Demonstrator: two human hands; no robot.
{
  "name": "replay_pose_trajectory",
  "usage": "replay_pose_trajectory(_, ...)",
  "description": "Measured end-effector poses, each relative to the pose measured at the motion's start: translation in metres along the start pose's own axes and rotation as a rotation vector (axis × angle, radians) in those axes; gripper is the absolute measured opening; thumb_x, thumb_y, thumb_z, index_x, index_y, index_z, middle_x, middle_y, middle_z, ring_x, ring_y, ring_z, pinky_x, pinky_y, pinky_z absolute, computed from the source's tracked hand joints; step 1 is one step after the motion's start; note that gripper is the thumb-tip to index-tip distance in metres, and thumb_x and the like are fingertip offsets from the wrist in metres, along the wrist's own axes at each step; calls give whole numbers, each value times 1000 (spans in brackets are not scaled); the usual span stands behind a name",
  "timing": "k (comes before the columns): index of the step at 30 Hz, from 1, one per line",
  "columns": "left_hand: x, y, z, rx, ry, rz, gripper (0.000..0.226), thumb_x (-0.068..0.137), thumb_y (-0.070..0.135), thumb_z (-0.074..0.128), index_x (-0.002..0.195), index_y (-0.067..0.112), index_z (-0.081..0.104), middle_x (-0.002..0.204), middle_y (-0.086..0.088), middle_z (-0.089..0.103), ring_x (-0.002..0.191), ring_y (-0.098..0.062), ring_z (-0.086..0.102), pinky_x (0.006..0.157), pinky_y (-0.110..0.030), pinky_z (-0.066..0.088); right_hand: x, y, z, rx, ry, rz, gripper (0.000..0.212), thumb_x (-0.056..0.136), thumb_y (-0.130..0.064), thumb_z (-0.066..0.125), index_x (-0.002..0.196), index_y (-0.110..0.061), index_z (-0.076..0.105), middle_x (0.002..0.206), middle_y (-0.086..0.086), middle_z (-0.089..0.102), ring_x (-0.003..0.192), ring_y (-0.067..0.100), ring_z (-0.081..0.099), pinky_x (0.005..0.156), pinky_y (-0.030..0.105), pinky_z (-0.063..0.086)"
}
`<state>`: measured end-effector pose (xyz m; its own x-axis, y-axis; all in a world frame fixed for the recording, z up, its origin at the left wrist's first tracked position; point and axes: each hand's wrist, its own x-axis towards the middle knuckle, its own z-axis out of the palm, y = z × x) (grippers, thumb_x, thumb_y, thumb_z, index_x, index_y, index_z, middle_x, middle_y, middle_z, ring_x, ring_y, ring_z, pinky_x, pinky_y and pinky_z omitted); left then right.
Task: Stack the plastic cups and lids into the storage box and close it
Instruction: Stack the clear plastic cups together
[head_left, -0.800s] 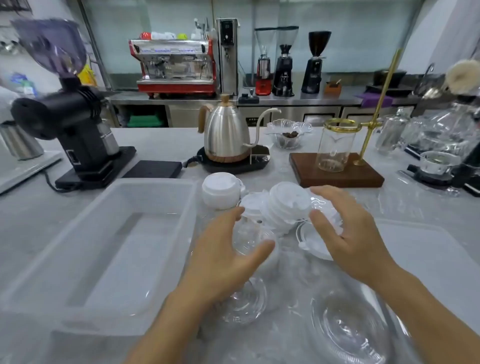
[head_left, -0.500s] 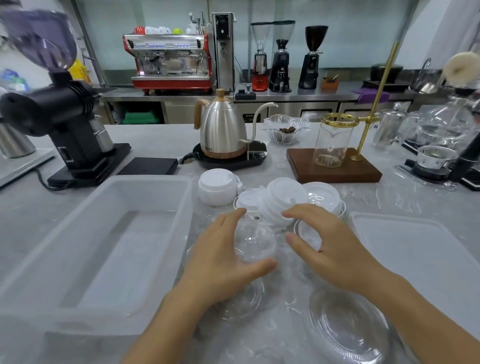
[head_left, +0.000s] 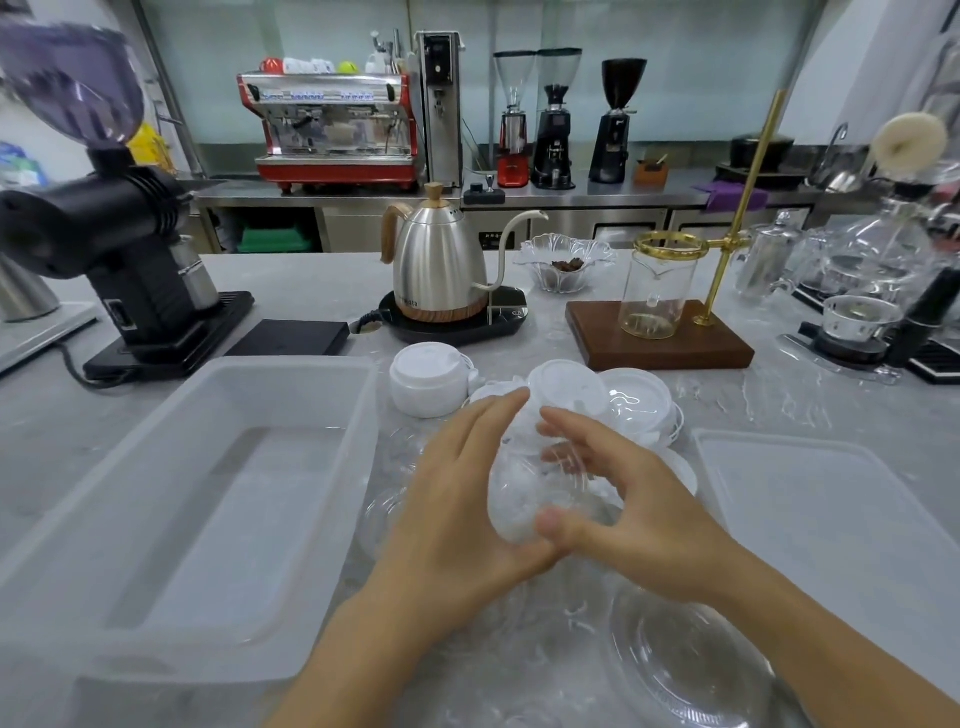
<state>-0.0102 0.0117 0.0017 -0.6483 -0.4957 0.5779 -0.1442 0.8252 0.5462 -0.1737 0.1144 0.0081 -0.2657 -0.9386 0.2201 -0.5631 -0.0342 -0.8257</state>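
Head view: our left hand and right hand both clasp 1 clear cup at frame center. The storage box sits empty at lower left. Squeezing could crush the slippery cup.

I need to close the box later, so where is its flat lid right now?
In the head view, the translucent flat plastic box lid lies on the grey counter at the right, beside the right hand and just in front of the dark wooden stand base.
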Motion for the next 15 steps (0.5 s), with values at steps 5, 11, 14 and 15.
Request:
replay_pose_trajectory(5, 1, 9, -1, -214, 82, -35, 97, 64, 38, 92, 145, 28, 41, 142, 18, 54, 135, -6, 51, 107, -15, 39, -1, -4, 1, 200, -61, -8, 82, 71, -58, 75, 143, -32, 46, 136, -23, 59, 125, 0, 57, 105, 25, 46)
replay_pose_trajectory(11, 4, 9, -8, -613, 237, -246, 83, 57, 29, 89, 127, 26, 45, 134, 7, 61, 130, -15, 58, 106, -34, 49, 4, -8, -1, 281, 50, -39, 41, 94, -35, 46, 130, -20, 59, 122, -17, 68, 115, 2, 64, 92, 13, 49)
replay_pose_trajectory(14, 8, 2, -16, -831, 289, -381, 83, 52, 28, 89, 125, 20, 50, 126, 5, 69, 119, -14, 67, 91, -30, 57, 8, -4, -4, 272, 120, -15, 31, 97, -34, 52, 123, -21, 63, 114, -4, 72, 108, 14, 68, 93, 22, 53)
replay_pose_trajectory(15, 10, -1, -18, -895, 310, -411, 84, 51, 28, 88, 126, 16, 52, 124, -1, 70, 112, -15, 70, 84, -25, 58, 10, -3, -4, 242, 123, -6, 27, 97, -30, 58, 122, -24, 64, 112, -4, 72, 107, 14, 68, 95, 25, 54)
